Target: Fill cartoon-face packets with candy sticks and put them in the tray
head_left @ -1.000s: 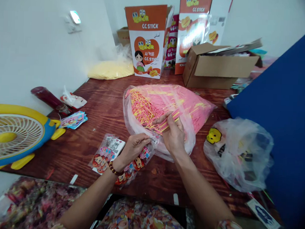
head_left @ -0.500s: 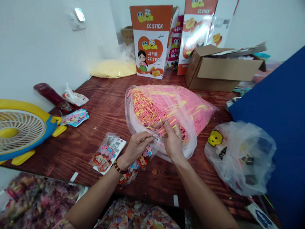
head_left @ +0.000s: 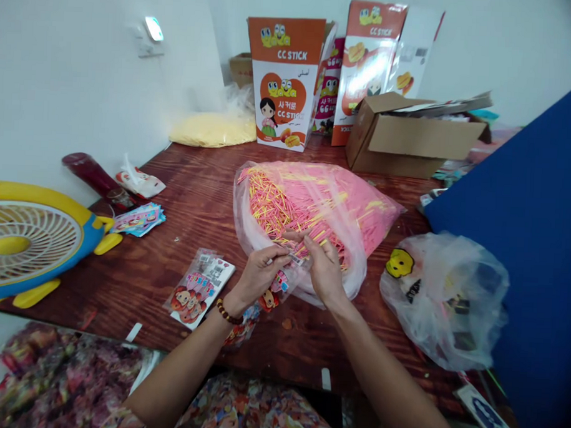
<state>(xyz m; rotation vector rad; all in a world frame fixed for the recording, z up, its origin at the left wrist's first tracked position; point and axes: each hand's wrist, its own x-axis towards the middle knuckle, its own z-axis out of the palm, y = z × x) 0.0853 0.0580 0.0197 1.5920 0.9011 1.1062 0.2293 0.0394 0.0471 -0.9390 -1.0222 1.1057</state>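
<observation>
My left hand (head_left: 260, 270) is closed on a small clear printed packet (head_left: 268, 294) that hangs below it at the near side of the wooden table (head_left: 192, 204). My right hand (head_left: 325, 265) pinches a few pink and yellow sticks (head_left: 312, 242), their tips at the packet's mouth. Both hands meet in front of a big clear bag (head_left: 314, 205) full of pink and yellow sticks. A second printed packet (head_left: 199, 288) lies flat just left of my left hand.
A yellow and blue fan (head_left: 26, 242) stands at the left edge. Orange CC STICK cartons (head_left: 284, 83) and a brown cardboard box (head_left: 410, 134) stand at the back. A crumpled plastic bag (head_left: 444, 297) lies right, beside a blue panel (head_left: 523, 235). More packets (head_left: 138, 219) lie left.
My right hand has drawn the sticks back from the big bag toward my left hand, and the two hands have come together at the packet's mouth.
</observation>
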